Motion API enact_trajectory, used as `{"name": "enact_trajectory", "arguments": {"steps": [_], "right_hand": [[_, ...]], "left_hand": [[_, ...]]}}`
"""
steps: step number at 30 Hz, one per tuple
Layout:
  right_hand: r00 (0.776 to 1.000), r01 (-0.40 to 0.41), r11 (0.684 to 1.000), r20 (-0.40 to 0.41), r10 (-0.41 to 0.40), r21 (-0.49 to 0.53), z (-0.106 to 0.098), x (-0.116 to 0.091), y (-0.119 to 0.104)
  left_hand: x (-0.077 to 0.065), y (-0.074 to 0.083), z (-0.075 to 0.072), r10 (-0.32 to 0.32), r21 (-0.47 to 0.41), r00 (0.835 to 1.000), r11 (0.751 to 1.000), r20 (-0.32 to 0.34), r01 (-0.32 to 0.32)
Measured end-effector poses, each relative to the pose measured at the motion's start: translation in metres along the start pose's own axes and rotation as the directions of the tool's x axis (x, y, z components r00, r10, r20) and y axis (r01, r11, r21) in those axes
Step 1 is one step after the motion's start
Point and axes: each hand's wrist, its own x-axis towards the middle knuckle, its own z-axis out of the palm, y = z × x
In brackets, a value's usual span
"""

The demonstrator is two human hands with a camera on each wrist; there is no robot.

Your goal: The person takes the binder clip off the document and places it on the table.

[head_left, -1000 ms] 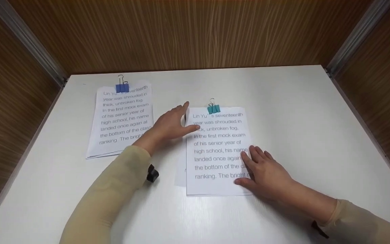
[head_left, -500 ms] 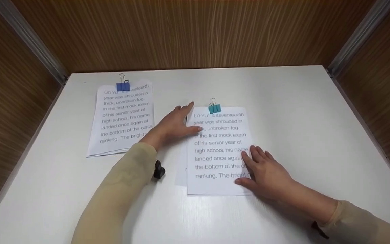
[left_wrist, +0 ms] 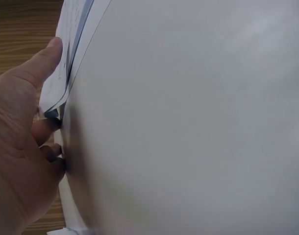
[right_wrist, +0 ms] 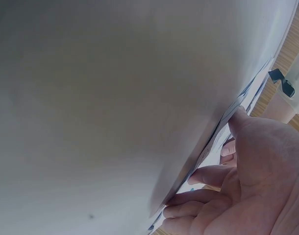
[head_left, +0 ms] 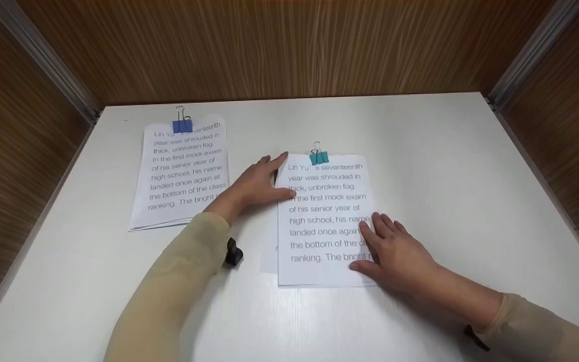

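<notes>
In the head view a stack of printed sheets lies at the middle of the table. A teal binder clip bites its top edge, wire handles pointing away. My left hand lies along the upper left edge, thumb on the top page and fingers spread beside the clip's side. In the left wrist view the thumb rests over the sheets' edge. My right hand rests on the lower right edge, fingers extended. Its fingertips touch the paper's side in the right wrist view, where the right thumb lies on the page.
At the back left lies another printed stack with a blue binder clip on its top. Part of a paper sheet sticks out left from under the middle stack. Wood-grain panels wall the white table at the back and sides.
My left hand has shifted slightly right along the middle stack's left edge. The right hand keeps its place on the paper. The whole head view has moved a little.
</notes>
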Motion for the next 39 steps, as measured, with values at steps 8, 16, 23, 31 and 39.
{"name": "enact_trajectory", "arguments": {"steps": [8, 16, 23, 31, 39], "right_hand": [[1.000, 0.003, 1.000, 0.001, -0.003, 0.001, 0.001, 0.000, 0.002], [1.000, -0.003, 1.000, 0.005, 0.003, 0.000, 0.003, 0.001, 0.002], [1.000, -0.010, 1.000, 0.003, 0.010, 0.001, 0.000, 0.000, 0.000], [1.000, -0.014, 1.000, 0.003, 0.014, 0.005, 0.001, 0.001, -0.001], [1.000, -0.024, 1.000, 0.017, 0.024, 0.009, 0.003, 0.001, 0.001]], "left_hand": [[-0.001, -0.003, -0.003, 0.049, -0.098, 0.999, 0.994, -0.011, -0.050], [-0.002, -0.002, -0.005, 0.070, -0.257, 0.997, 0.964, 0.012, -0.065], [0.003, 0.003, -0.004, 0.121, -0.361, 0.993, 0.926, 0.011, -0.109], [0.010, 0.004, 0.000, 0.113, -0.501, 0.994, 0.860, 0.002, -0.097], [0.017, 0.000, 0.002, 0.082, -0.583, 0.995, 0.812, 0.049, -0.038]]}}
